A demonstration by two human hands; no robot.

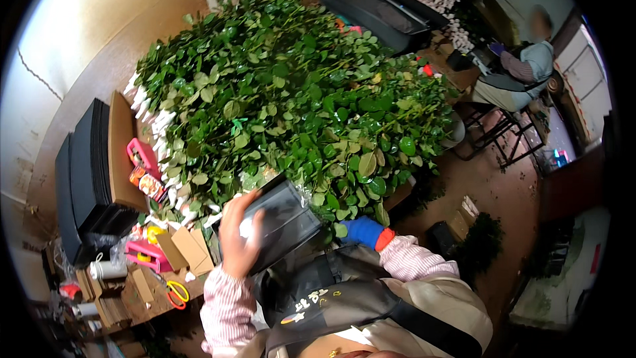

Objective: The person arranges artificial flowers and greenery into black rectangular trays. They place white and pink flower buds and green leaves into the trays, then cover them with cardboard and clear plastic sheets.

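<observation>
My bare left hand (240, 235) is raised over the left side of a black rectangular tray or box (286, 246) with a glossy, film-like face. Its fingers stretch upward and the thumb stands apart, slightly blurred. A small white patch shows near the palm; whether it is an object or glare I cannot make out. My right hand (362, 231), in a blue glove with a red cuff, lies at the near edge of a large heap of leafy green stems (285, 93). Leaves and the angle hide its fingers. Crumpled clear film shows beside the tray's upper edge.
Black boxes (83, 166) stand upright at the left beside a cardboard sheet (124, 152). Orange-yellow scissors (177, 295), pink tools (149, 255) and cardboard pieces (192, 252) lie near the left edge. A black case (384, 13) sits behind the heap. A person (523, 73) sits far right.
</observation>
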